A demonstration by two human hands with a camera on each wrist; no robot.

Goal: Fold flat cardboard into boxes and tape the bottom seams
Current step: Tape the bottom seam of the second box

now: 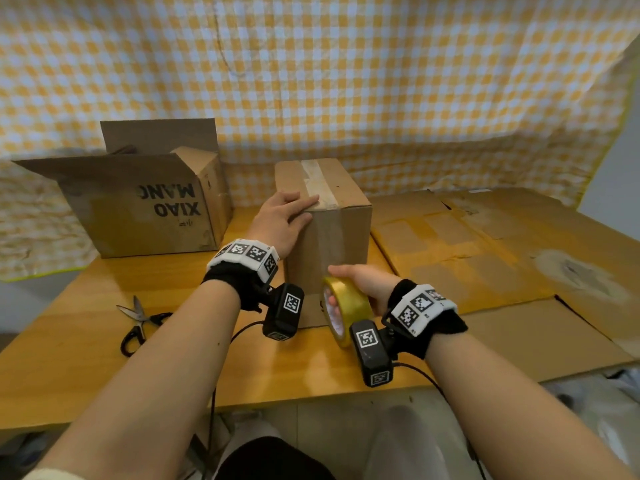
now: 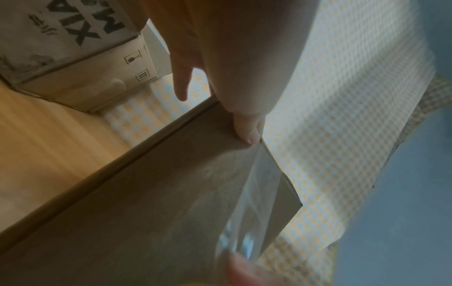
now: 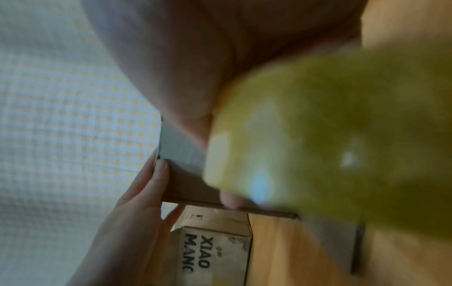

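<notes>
A folded brown cardboard box (image 1: pixel 332 230) stands upright in the middle of the wooden table. A strip of clear tape (image 1: pixel 316 181) runs along its top seam and down over the near edge. My left hand (image 1: pixel 292 211) lies flat on the box top at the near left, fingers straight, thumb on the near face. The left wrist view shows a fingertip (image 2: pixel 247 133) pressing the box edge where the tape strip (image 2: pixel 257 193) starts. My right hand (image 1: pixel 360 282) grips a yellow tape roll (image 1: pixel 346 308) low against the near face, blurred in the right wrist view as the roll (image 3: pixel 318 154).
An open box printed XIAO MANG (image 1: pixel 145 206) stands at the back left. Scissors (image 1: pixel 138 320) lie on the table (image 1: pixel 86 341) at the left. Flat cardboard sheets (image 1: pixel 502 258) cover the right side. A yellow checked cloth (image 1: pixel 346 81) hangs behind.
</notes>
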